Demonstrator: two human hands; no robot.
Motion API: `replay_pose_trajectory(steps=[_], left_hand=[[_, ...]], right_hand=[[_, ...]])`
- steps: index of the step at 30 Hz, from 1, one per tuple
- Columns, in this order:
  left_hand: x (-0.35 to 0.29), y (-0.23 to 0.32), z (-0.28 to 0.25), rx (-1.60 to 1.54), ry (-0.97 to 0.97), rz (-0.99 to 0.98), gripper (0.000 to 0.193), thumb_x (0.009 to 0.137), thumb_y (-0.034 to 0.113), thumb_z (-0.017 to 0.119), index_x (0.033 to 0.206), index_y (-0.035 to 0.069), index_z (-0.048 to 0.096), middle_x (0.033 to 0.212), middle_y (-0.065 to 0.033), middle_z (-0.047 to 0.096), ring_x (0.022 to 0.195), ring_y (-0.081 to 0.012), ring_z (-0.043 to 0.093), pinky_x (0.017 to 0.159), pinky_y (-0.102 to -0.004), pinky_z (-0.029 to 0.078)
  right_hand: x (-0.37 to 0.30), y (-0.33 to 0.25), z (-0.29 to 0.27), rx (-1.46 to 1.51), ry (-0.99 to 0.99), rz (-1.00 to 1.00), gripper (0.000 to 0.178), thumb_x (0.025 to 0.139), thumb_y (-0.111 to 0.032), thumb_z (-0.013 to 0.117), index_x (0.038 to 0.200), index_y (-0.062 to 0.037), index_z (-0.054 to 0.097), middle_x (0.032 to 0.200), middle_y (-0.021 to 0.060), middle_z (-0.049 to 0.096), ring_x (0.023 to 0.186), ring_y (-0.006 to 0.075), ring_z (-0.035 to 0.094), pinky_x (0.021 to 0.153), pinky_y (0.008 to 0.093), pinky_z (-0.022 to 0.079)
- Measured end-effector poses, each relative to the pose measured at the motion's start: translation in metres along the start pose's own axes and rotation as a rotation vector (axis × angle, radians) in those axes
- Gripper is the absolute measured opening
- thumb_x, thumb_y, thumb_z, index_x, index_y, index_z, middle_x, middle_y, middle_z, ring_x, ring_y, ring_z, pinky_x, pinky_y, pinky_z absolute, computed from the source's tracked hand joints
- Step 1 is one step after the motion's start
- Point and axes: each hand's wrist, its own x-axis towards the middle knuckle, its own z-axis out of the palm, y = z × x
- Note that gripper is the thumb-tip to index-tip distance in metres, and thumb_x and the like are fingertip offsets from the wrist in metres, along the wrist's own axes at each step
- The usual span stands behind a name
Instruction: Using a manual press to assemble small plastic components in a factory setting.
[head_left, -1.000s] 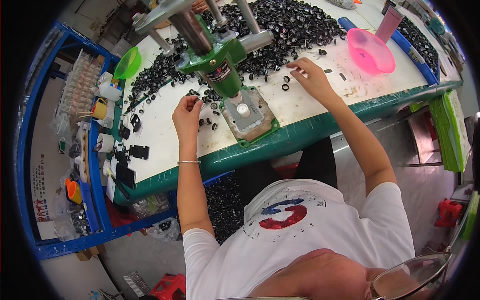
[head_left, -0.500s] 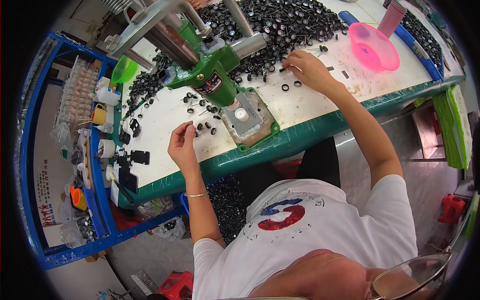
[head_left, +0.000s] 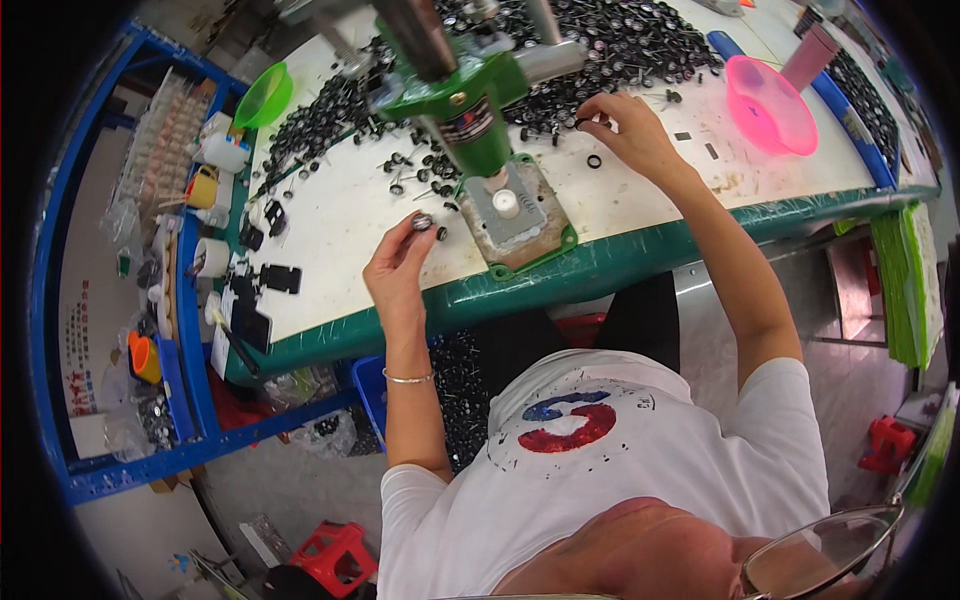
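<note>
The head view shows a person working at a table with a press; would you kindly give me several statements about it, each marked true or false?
1. The left hand holds a small black wheel. True.
2. The right hand grips the pink bowl. False: it is apart from the bowl, over the white tabletop.
3. A black ring lies on the tabletop near the right hand. True.
4. The body of the press is red. False: it is green.
5. A bangle circles the left wrist. True.
6. The green bowl stands right of the pink bowl. False: it stands to its left, beyond the press.
</note>
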Motion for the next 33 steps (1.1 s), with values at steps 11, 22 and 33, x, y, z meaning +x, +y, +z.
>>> replay_pose_trajectory(steps=[11,22,33], left_hand=[[-0.010,0.007,0.026,-0.037,-0.052,-0.015,0.016,0.085,-0.003,0.071,0.101,-0.004,0.072,0.092,-0.0048,0.070,0.084,-0.0110,0.065,0.078,-0.0246,0.054],[-0.003,0.011,0.050,0.017,-0.124,0.050,0.014,0.083,0.003,0.076,0.096,0.000,0.074,0.092,-0.0023,0.068,0.085,-0.0082,0.059,0.080,-0.0226,0.047],[0.006,0.003,0.083,-0.135,-0.205,0.108,0.011,0.081,0.002,0.075,0.092,0.000,0.074,0.094,-0.0022,0.068,0.089,-0.0092,0.061,0.083,-0.0245,0.047]], right_hand=[[-0.031,-0.103,0.043,0.306,0.015,-0.318,0.016,0.088,-0.008,0.066,0.103,-0.0061,0.069,0.102,0.0088,0.066,0.092,0.0259,0.064,0.080,0.0349,0.052],[-0.031,-0.107,0.040,0.468,-0.187,0.080,0.031,0.086,-0.023,0.071,0.113,-0.0090,0.069,0.109,0.0099,0.062,0.104,0.0250,0.058,0.093,0.0348,0.047],[-0.013,-0.080,-0.004,0.740,0.036,0.239,0.038,0.093,-0.016,0.067,0.129,-0.0054,0.061,0.113,0.0033,0.068,0.101,0.0102,0.061,0.089,0.0271,0.050]])
